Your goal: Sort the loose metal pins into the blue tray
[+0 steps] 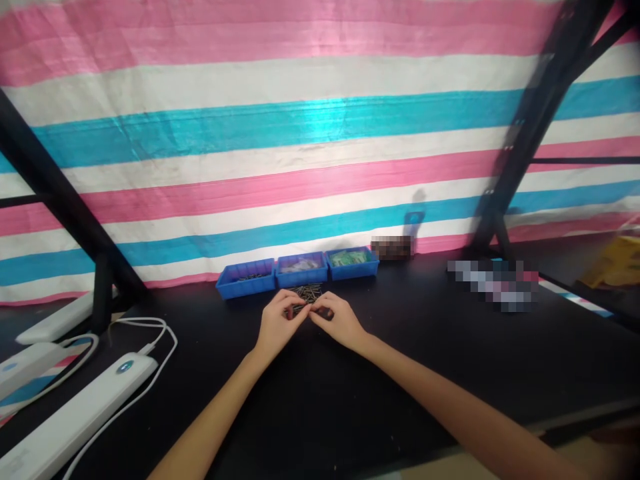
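Observation:
A small pile of thin metal screws or nails (309,291) lies on the black table, just in front of the blue bins. My left hand (282,317) is at the pile's left front side, thumb and fingers curled into a pinch. From the right, my right hand (340,323) mirrors it, also pinched, and the fingertips of both hands almost meet at the near edge of the pile. Whatever sits between the fingers is too small to make out. Behind stand a left blue bin (234,289) with dark thin pieces, a middle blue bin (306,277) with whitish contents, and a right blue bin (356,271) with green-and-white contents.
A long white power strip or device (85,420) with a white cable (173,340) occupies the table's left. Black frame posts (530,140) rise on both sides before a striped tarp (300,187). Blurred-out items (493,283) lie at right; a yellow object (617,263) is beyond.

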`<state>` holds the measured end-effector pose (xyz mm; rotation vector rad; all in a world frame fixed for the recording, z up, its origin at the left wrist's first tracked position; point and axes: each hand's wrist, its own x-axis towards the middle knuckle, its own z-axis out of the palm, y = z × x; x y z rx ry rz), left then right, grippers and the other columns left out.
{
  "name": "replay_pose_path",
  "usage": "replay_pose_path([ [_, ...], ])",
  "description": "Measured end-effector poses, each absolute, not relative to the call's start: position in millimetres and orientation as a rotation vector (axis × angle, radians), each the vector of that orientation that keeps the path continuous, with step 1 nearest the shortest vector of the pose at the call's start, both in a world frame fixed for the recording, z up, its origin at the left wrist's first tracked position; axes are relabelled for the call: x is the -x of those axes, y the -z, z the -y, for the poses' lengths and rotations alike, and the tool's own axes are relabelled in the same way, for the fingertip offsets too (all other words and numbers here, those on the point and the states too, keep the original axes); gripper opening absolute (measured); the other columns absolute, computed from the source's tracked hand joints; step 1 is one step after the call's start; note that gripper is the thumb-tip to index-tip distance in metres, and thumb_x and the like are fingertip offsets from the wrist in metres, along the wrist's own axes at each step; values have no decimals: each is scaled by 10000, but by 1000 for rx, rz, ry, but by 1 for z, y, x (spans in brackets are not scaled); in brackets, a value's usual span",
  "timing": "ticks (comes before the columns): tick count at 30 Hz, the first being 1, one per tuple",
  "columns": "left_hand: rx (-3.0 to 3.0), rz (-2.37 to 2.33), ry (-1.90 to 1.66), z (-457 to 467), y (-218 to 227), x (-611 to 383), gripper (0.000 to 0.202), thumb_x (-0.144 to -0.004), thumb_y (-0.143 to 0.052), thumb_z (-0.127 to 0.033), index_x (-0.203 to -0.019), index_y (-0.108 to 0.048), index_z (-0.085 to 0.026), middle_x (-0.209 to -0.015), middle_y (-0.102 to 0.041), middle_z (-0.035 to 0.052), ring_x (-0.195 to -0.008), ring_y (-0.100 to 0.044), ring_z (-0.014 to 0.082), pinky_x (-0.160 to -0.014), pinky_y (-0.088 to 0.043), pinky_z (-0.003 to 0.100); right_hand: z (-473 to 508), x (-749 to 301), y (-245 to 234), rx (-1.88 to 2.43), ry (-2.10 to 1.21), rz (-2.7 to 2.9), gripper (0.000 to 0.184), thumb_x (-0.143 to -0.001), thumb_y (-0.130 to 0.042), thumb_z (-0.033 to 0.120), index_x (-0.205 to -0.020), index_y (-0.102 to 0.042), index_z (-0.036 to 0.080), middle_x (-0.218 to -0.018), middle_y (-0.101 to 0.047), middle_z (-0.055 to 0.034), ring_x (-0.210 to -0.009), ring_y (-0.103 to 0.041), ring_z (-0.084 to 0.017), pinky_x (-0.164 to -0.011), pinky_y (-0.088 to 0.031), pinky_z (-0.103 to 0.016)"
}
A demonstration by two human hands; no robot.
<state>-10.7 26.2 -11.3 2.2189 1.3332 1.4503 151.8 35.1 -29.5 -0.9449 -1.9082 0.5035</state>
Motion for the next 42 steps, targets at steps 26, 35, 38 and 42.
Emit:
replay_pose_path([
  [26, -2155, -1212, -1240, -29, 20, 6, 142, -726, -595, -295, -758, -638, -163, -797, -572, 26, -554, -462, 83, -499, -389, 204, -38, -151, 27, 816, -607, 1784, 121, -780, -602, 298, -796, -653, 190, -803, -575, -8, -668, -533, -105, -542, -403, -195],
  [35, -1799, -1266, -1324, -31, 13, 12, 213, -697, -626, -347, -794, -619, -158, -684, -594, 10, -515, -495, 86, -468, -406, 194, -43, -151, 29, 926, -622, 1665, 123, -765, -598, 284, -724, -631, 172, -721, -597, -10, -637, -526, -122, -593, -431, -228],
  [38, -1596, -1284, -1353, -35, 7, 19, 316, -691, -630, -405, -859, -629, -137, -519, -544, -18, -401, -442, 70, -358, -316, 172, -43, -151, 32, 933, -634, 1679, 143, -771, -581, 305, -748, -627, 172, -731, -601, -14, -627, -524, -125, -556, -424, -223],
  [42, -1286, -1276, -1641, -46, -1, 45, 428, -639, -668, -428, -930, -624, -117, -732, -659, 60, -438, -518, 76, -334, -296, 163, -41, -150, 32, 947, -656, 1640, 171, -791, -543, 322, -799, -619, 169, -733, -597, -23, -614, -516, -132, -495, -396, -217],
])
